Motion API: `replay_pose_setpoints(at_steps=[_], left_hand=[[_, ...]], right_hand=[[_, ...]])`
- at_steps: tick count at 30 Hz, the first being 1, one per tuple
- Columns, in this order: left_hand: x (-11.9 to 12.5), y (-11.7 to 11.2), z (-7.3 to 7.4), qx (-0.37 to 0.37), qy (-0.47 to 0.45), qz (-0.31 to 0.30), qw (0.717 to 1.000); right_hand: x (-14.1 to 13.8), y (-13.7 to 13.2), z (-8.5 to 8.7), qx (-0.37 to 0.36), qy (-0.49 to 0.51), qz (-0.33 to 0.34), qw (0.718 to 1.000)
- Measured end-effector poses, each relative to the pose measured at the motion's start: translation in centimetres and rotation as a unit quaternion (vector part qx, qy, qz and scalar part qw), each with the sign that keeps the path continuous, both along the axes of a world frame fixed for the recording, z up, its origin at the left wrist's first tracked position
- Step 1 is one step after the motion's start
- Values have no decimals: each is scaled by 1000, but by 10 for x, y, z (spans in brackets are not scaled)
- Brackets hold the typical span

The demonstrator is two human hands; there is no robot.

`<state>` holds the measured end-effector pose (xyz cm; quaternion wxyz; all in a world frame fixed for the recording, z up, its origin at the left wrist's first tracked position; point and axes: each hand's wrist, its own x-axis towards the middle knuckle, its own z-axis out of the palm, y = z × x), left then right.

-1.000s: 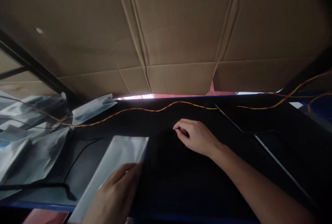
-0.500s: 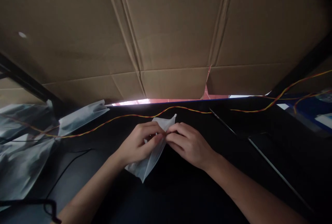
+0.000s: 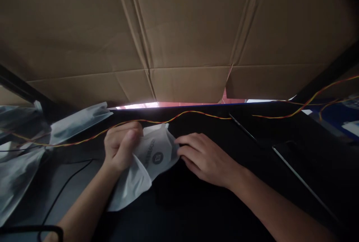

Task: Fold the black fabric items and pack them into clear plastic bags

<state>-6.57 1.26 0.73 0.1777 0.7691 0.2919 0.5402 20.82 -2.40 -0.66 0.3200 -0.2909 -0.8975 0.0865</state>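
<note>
A whitish translucent plastic bag (image 3: pixel 161 146) with dark printing and a round logo is between my hands, above the black tabletop (image 3: pixel 182 212). My left hand (image 3: pixel 123 146) is closed in a fist around the bag's left side, bunching it; the lower part droops below the fist. At the bag's right edge is my right hand (image 3: pixel 206 158), its fingers bent together with the tips against the plastic. Whether the bag holds anything inside cannot be made out.
More translucent bags (image 3: pixel 80 122) lie at the left. A twisted red-yellow wire (image 3: pixel 193 112) crosses the table's back, before a cardboard sheet (image 3: pixel 190 29). A black cable (image 3: pixel 66 188) curls at left; two dark flat objects with light edges, one a slab (image 3: pixel 303 182), lie right.
My left hand has moved left and closed into a fist on the bag. The bag has turned and spread out, showing its print. My right hand stays nearly in place.
</note>
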Motion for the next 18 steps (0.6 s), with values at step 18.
replay_pose_setpoints(at_steps=[18], left_hand=[[-11,12,1,29,194,13,981]], right_hand=[[1,-11,2,-144,-15,-30,989]])
